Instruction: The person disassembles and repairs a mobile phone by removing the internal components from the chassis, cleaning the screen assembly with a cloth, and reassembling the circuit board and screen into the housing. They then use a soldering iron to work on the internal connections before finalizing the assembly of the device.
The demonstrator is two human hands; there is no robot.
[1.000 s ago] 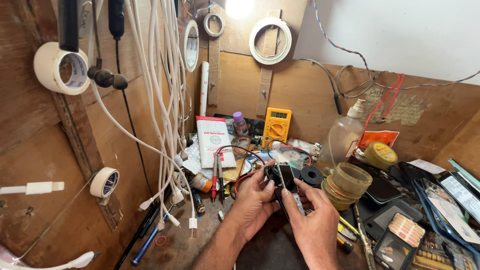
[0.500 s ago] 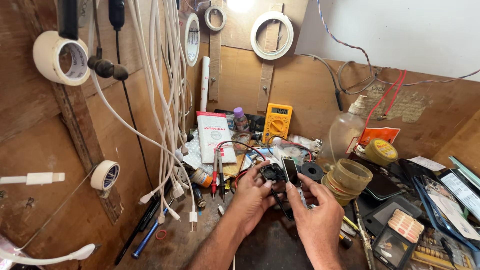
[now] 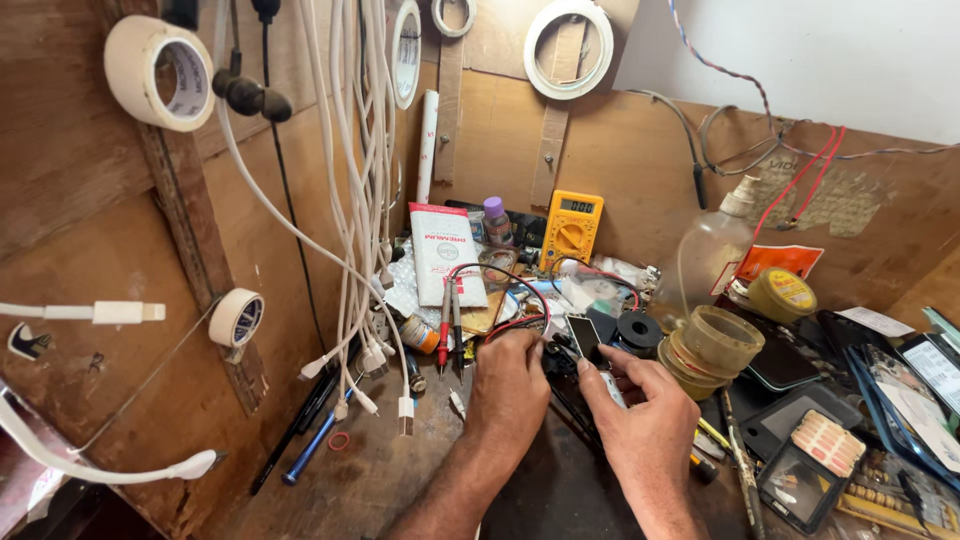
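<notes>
The bench (image 3: 400, 480) is carrying clutter, a yellow meter (image 3: 570, 228) standing at the back. Both hands are meeting over a small dark part (image 3: 583, 335) mid-bench. The left hand (image 3: 510, 385) is curling around it; the right hand (image 3: 640, 420) is pinching it. Holding it steady and level is probably serving best. The hands are hiding its underside; what it is stays unclear.

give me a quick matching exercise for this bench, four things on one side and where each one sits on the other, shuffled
Things:
1. yellow meter
2. roll of tape
3. clear bottle
4. small dark part

Places:
A. hung high on the left wooden wall
B. between the left hand and right hand
C. leaning against the back board, behind the hands
D. standing right of the meter, by the orange packet

Pairs: 1-C, 2-A, 3-D, 4-B
</notes>
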